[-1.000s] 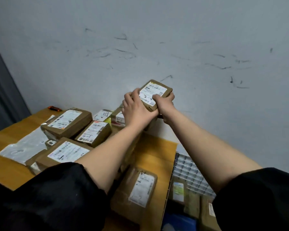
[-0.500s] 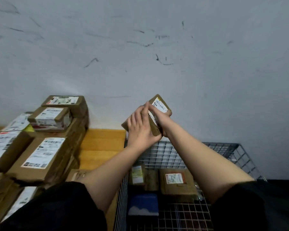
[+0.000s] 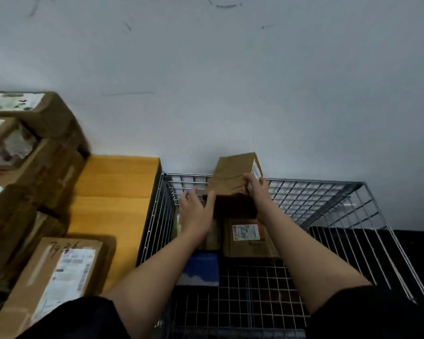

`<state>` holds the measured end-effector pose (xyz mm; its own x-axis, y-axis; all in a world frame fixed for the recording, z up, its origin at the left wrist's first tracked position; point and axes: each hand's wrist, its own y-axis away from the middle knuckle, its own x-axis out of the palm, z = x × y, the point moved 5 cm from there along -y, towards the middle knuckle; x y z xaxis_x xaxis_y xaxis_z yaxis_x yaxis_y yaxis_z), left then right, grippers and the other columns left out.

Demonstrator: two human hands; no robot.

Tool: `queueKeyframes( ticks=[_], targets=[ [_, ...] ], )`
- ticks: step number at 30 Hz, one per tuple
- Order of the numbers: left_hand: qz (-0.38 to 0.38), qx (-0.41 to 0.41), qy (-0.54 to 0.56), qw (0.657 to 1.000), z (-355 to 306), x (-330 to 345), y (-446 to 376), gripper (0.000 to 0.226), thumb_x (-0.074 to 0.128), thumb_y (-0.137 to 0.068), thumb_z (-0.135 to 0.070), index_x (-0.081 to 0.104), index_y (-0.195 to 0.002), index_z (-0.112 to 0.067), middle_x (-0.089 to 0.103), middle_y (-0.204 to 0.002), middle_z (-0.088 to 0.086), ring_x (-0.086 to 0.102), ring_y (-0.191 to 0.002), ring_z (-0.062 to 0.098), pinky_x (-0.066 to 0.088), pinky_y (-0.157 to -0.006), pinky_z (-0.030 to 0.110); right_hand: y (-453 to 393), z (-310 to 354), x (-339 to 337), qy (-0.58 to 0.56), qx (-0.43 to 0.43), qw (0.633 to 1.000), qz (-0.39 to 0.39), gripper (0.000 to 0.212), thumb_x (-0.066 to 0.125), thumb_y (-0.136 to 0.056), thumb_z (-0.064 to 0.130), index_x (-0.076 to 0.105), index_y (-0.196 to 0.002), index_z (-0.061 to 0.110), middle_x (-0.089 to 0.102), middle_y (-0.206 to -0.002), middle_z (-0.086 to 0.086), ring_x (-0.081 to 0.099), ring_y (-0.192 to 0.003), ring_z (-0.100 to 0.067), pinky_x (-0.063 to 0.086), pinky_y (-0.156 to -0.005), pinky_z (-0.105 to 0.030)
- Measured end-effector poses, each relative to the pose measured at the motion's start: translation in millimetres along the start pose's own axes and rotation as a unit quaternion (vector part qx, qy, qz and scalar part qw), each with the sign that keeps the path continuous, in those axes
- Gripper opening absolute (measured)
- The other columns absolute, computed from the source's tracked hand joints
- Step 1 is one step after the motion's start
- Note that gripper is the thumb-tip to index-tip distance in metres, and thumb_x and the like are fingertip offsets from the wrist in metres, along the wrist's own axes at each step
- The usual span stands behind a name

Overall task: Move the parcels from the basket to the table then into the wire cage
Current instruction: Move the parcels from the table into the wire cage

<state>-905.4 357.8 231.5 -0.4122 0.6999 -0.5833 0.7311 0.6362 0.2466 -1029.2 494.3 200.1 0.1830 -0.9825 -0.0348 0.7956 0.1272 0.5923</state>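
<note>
Parcel held over wire cage, far end, beside table.
Right hand (image 3: 257, 192) grips the brown parcel (image 3: 233, 177) tilted above the wire cage (image 3: 353, 206); left hand (image 3: 197, 211) spread flat against its near side. Its label is unreadable. Inside the cage: a labelled brown parcel (image 3: 249, 238) and a blue packet (image 3: 198, 270). On the table (image 3: 115, 189), one box (image 3: 56, 277) bears handwritten "7426".
</note>
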Motion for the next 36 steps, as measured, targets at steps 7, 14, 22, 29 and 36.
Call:
queueKeyframes(
  ticks=[7, 14, 22, 29, 36],
  targets=[
    [0.172, -0.369, 0.326, 0.853, 98, 92, -17, 0.057, 0.050, -0.090, -0.058, 0.037, -0.135, -0.025, 0.045, -0.132, 0.012, 0.047, -0.122, 0.037, 0.042, -0.098, 0.042, -66, -81, -3, 0.007, 0.033, 0.999, 0.038, 0.066, 0.060, -0.091, 0.035, 0.027, -0.146, 0.020, 0.045, -0.135, -0.013, 0.050, -0.109, -0.027, 0.049, -0.087, -0.039],
    [0.131, -0.437, 0.408, 0.791, 185, 172, -39, 0.051, 0.056, -0.093, -0.040, 0.044, -0.134, -0.012, 0.057, -0.126, 0.017, 0.062, -0.100, 0.033, 0.052, -0.066, 0.035, -133, -187, 10, 0.048, 0.071, 0.992, 0.089, 0.064, 0.055, -0.094, 0.034, 0.023, -0.149, 0.024, 0.040, -0.144, -0.013, 0.049, -0.117, -0.028, 0.048, -0.091, -0.040],
    [0.067, -0.430, 0.388, 0.812, 264, 228, -92, 0.056, 0.059, -0.093, -0.027, 0.033, -0.141, -0.012, 0.048, -0.136, 0.014, 0.053, -0.115, 0.032, 0.047, -0.090, 0.040, -208, -274, 35, 0.054, 0.096, 0.989, 0.095, 0.088, 0.065, -0.079, 0.056, 0.025, -0.150, 0.023, 0.034, -0.148, -0.008, 0.041, -0.132, -0.026, 0.038, -0.110, -0.046],
    [0.013, -0.431, 0.430, 0.793, 309, 254, -114, 0.050, 0.063, -0.091, -0.019, 0.046, -0.137, -0.012, 0.056, -0.129, 0.012, 0.057, -0.110, 0.027, 0.051, -0.074, 0.030, -245, -315, 53, 0.073, 0.063, 0.990, 0.102, 0.065, 0.060, -0.084, 0.057, 0.037, -0.140, 0.033, 0.048, -0.140, 0.002, 0.050, -0.124, -0.017, 0.041, -0.108, -0.041],
    [-0.034, -0.429, 0.442, 0.787, 306, 272, -124, 0.045, 0.066, -0.088, -0.010, 0.051, -0.130, -0.005, 0.059, -0.123, 0.011, 0.058, -0.106, 0.023, 0.048, -0.085, 0.029, -258, -336, 46, 0.053, 0.061, 0.995, 0.058, 0.062, 0.054, -0.092, 0.046, 0.038, -0.147, 0.022, 0.050, -0.141, -0.005, 0.051, -0.124, -0.019, 0.041, -0.109, -0.042]
  ],
)
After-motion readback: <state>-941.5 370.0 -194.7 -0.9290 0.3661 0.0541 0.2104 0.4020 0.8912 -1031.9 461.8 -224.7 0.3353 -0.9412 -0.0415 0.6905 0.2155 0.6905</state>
